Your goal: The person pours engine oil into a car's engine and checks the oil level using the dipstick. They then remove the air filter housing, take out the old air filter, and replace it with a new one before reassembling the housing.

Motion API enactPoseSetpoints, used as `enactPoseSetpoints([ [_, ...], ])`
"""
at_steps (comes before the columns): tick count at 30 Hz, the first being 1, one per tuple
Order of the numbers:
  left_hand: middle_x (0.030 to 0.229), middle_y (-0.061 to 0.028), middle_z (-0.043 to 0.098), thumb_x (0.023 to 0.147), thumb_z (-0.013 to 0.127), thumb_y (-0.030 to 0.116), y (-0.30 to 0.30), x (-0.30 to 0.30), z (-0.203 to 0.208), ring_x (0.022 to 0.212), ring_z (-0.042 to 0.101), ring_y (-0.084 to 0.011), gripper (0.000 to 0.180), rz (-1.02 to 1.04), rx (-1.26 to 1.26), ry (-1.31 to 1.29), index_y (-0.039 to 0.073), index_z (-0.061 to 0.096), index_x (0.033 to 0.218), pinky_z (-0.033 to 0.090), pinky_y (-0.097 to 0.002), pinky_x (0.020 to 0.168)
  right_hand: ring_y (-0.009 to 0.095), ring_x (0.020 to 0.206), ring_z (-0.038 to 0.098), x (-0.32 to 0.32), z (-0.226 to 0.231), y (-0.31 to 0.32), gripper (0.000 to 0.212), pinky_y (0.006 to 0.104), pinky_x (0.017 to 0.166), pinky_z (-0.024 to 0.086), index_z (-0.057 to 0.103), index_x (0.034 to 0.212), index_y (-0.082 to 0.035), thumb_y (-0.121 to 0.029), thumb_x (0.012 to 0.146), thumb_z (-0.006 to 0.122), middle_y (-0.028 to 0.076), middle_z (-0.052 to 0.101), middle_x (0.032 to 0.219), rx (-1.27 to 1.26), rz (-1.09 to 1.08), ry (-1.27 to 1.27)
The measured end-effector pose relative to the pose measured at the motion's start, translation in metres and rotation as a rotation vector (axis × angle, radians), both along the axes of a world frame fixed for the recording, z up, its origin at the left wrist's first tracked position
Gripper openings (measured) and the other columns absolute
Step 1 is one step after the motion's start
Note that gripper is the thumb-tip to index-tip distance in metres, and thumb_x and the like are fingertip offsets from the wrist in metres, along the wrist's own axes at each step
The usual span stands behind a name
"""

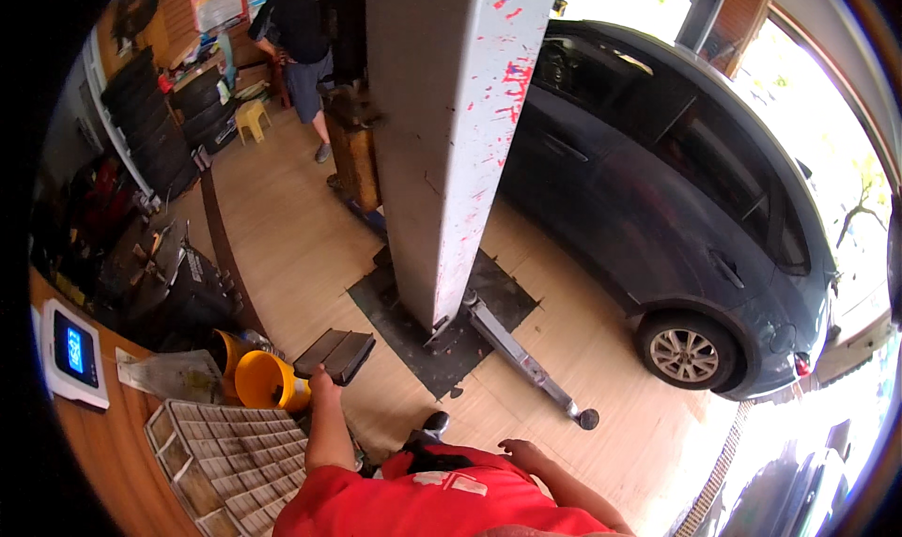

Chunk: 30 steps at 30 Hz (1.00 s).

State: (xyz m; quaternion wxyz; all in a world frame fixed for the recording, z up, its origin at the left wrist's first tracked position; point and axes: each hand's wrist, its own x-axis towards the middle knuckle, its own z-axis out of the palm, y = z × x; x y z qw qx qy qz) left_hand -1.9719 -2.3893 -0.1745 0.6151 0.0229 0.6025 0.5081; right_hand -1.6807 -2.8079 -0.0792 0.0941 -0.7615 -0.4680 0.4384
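My left hand (325, 383) grips the near edge of a dark rectangular box-like part (335, 356) with a flat, ridged-looking top; its exact kind cannot be made out. It is held out in front of me, just right of a yellow bucket (261, 381). My right hand (526, 453) hangs near my right side, fingers stretched out, with nothing seen in it. Below the left forearm lies a grimy pale rack with a grid pattern (225, 448).
A grey lift post (423, 161) stands ahead, its arm (526, 363) reaching along the floor. A dark car (658, 189) is parked at right. Another person (299, 39) stands far left near stacked tyres (146, 114). A wooden counter (103, 443) holds a lit display device (72, 354).
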Motion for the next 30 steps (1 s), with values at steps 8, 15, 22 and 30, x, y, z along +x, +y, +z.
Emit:
enactPoseSetpoints([
  [8, 0.112, -0.0177, 0.059, 0.086, 0.059, 0.014, -0.004, -0.003, -0.011, 0.096, 0.062, -0.0322, 0.039, 0.020, -0.010, 0.000, -0.007, 0.051, 0.118, 0.054, -0.0454, 0.083, 0.033, 0.102, 0.062, 0.001, -0.004, 0.003, 0.046, 0.0419, 0.088, 0.049, 0.057, 0.120, -0.005, -0.035, 0.086, 0.062, 0.019, 0.063, 0.111, 0.015, 0.026, -0.018],
  [15, 0.112, -0.0185, 0.059, 0.086, 0.059, 0.016, 0.000, -0.010, -0.006, 0.095, 0.063, -0.0320, 0.040, 0.039, 0.029, -0.058, -0.009, 0.051, 0.117, 0.054, -0.0446, 0.081, 0.033, 0.101, 0.062, 0.000, 0.002, 0.010, 0.045, 0.0422, 0.087, 0.049, 0.057, 0.120, -0.004, -0.034, 0.086, 0.062, 0.019, 0.064, 0.110, 0.012, 0.030, 0.008],
  [22, 0.112, -0.0186, 0.060, 0.084, 0.061, 0.015, 0.005, -0.012, -0.016, 0.095, 0.063, -0.0313, 0.041, 0.001, -0.011, 0.078, -0.009, 0.051, 0.117, 0.055, -0.0442, 0.080, 0.033, 0.099, 0.063, 0.001, -0.014, 0.005, 0.045, 0.0427, 0.086, 0.050, 0.057, 0.119, -0.005, -0.035, 0.086, 0.062, 0.019, 0.065, 0.107, 0.066, 0.043, -0.002],
  [30, 0.110, -0.0183, 0.060, 0.084, 0.060, 0.018, 0.005, -0.021, -0.027, 0.093, 0.063, -0.0311, 0.041, 0.000, 0.020, 0.001, -0.009, 0.053, 0.114, 0.054, -0.0444, 0.081, 0.033, 0.099, 0.063, -0.002, -0.011, 0.007, 0.046, 0.0426, 0.086, 0.050, 0.057, 0.119, -0.005, -0.037, 0.086, 0.061, 0.019, 0.065, 0.108, 0.039, 0.039, 0.014],
])
